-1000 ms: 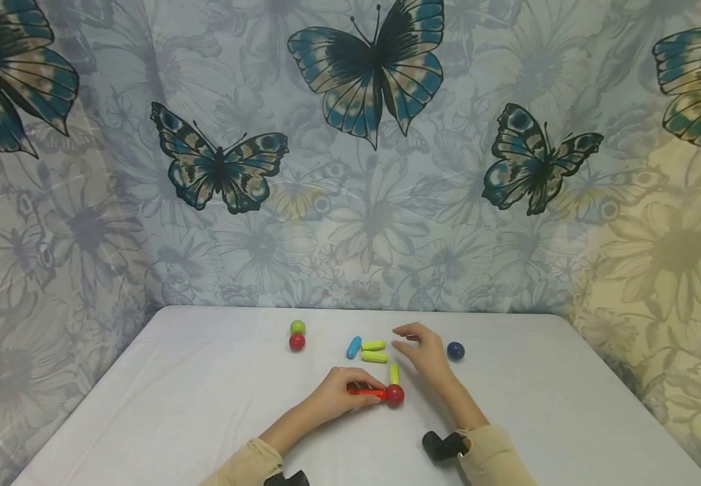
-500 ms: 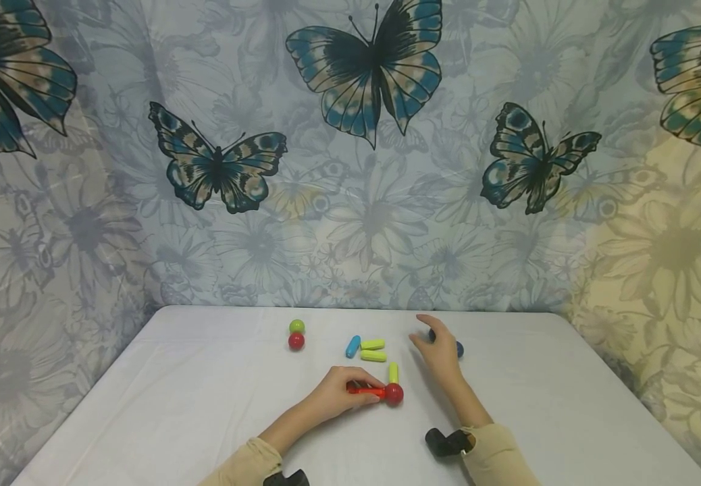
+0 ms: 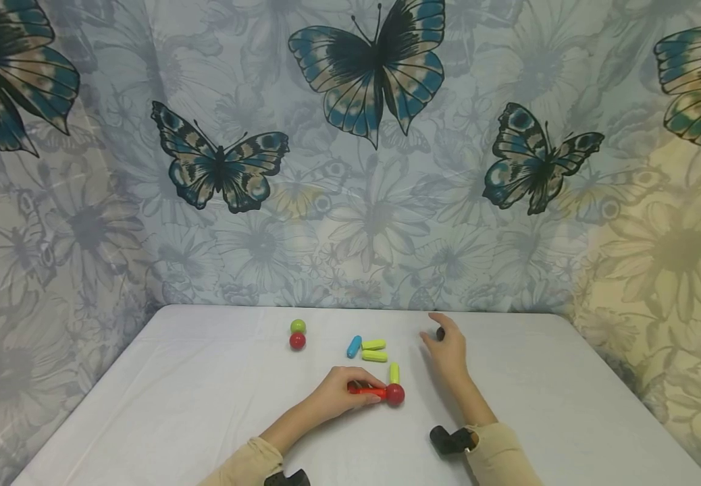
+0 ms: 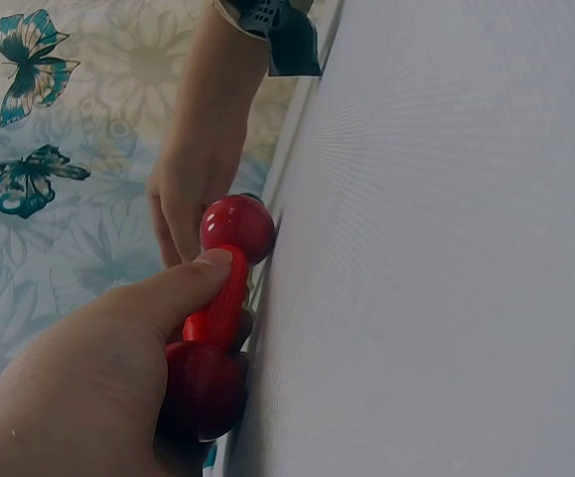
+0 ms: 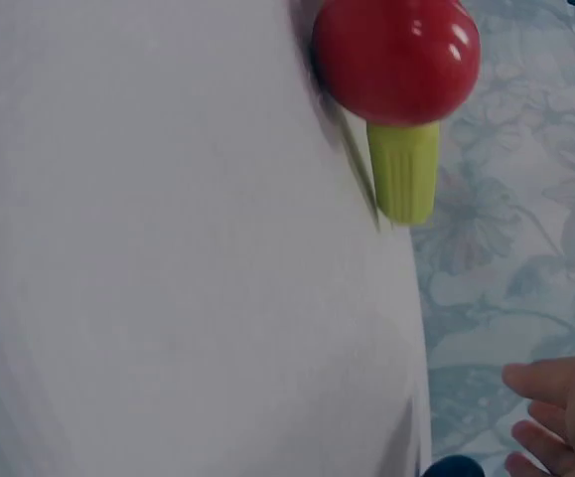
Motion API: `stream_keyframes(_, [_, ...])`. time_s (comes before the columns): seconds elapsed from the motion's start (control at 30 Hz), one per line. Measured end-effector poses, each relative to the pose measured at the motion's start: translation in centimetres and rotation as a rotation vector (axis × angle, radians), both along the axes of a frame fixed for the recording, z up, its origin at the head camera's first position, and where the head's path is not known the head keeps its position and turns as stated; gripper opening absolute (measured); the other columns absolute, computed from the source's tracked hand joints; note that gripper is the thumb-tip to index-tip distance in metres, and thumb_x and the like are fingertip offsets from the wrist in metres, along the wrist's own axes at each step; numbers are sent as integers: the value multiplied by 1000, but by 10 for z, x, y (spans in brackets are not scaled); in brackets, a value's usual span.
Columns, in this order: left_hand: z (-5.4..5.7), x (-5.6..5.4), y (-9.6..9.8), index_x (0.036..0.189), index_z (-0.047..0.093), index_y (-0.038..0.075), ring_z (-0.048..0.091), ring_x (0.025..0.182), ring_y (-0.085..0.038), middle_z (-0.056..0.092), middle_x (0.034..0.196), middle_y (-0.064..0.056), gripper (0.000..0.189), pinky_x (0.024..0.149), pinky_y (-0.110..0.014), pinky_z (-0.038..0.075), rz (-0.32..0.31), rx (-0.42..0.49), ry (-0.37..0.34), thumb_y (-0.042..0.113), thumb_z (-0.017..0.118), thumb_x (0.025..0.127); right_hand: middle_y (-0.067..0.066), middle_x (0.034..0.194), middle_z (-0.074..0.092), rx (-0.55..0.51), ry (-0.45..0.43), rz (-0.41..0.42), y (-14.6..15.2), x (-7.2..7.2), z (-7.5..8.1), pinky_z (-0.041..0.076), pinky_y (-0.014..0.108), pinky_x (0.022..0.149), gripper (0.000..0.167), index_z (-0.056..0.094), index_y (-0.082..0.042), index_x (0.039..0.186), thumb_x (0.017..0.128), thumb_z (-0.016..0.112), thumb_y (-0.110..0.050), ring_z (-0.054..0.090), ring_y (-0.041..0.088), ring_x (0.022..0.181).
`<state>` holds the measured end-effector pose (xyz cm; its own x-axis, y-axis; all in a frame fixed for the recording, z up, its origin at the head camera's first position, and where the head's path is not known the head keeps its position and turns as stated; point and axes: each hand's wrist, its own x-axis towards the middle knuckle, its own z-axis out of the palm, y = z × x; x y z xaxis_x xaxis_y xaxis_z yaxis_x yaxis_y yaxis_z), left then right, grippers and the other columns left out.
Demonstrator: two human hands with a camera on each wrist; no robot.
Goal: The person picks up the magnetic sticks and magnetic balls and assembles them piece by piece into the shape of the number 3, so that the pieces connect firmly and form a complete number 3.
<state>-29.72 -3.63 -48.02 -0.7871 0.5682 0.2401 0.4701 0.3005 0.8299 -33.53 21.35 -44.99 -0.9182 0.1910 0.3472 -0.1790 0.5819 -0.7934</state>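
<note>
My left hand (image 3: 340, 391) grips a red connector stick (image 4: 225, 308) between thumb and fingers. A red ball (image 3: 395, 394) sits on its far end and a darker red ball (image 4: 206, 390) on its near end. From the far ball a yellow-green stick (image 5: 404, 174) points away across the table. Farther right, my right hand (image 3: 449, 352) reaches over the table with thumb and index finger spread. A dark ball (image 3: 440, 333) shows in part behind its fingers. In the right wrist view the fingertips are apart from a dark blue ball (image 5: 454, 467) at the bottom edge.
Two yellow-green sticks (image 3: 374, 356) and a blue stick (image 3: 354, 347) lie at the table's middle. Back left, a green ball (image 3: 298, 326) stands behind a red ball (image 3: 297, 341). A butterfly-print cloth (image 3: 381, 256) hangs behind the white table (image 3: 174, 405).
My right hand has moved right, away from the loose sticks, to the dark balls. The blue ball at the right is now hidden behind it. My left hand keeps its hold.
</note>
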Motion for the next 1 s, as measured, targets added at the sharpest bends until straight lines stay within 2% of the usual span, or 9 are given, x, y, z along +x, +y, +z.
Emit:
stream_keyframes(0.13, [0, 0, 1, 106, 75, 24, 58, 81, 0, 75, 101, 6, 21, 75, -16, 49, -2, -3, -8, 25, 76, 85, 28, 144, 45, -5, 26, -56, 9, -1, 0, 29, 54, 117, 47, 50, 5, 134, 90, 64, -5, 37, 43, 139])
stream_keyframes(0.27, [1, 0, 1, 106, 75, 24, 58, 81, 0, 75, 101, 6, 21, 75, -16, 49, -3, -2, -12, 25, 76, 85, 29, 144, 44, -15, 16, -95, 18, 1, -1, 28, 55, 117, 49, 50, 6, 135, 90, 64, -6, 35, 44, 140])
stream_keyframes(0.4, [1, 0, 1, 106, 75, 24, 58, 81, 0, 75, 101, 6, 21, 75, -16, 49, -1, -2, -11, 25, 76, 85, 31, 146, 40, -33, -42, -80, 25, 5, -1, 27, 55, 117, 53, 46, 7, 137, 90, 65, -8, 32, 46, 141])
stream_keyframes(0.53, [0, 0, 0, 106, 76, 24, 57, 81, 1, 75, 101, 6, 21, 75, -16, 49, 1, -8, -5, 24, 76, 85, 33, 144, 40, -24, -95, -67, 28, 7, -3, 33, 57, 114, 55, 45, 9, 138, 90, 65, -10, 35, 49, 137])
stream_keyframes(0.7, [0, -1, 0, 106, 75, 24, 57, 81, 1, 75, 101, 7, 22, 75, -16, 49, -2, -7, -5, 24, 76, 84, 34, 140, 46, -6, -110, -79, 28, 6, -6, 40, 56, 108, 52, 48, 9, 135, 90, 65, -10, 42, 50, 132])
stream_keyframes(1.0, [1, 0, 0, 105, 75, 24, 57, 81, 0, 75, 101, 7, 21, 75, -16, 49, -1, -5, -4, 24, 77, 84, 35, 133, 53, 26, -96, -79, 28, 4, -9, 40, 54, 108, 44, 54, 11, 128, 89, 66, -7, 48, 49, 128])
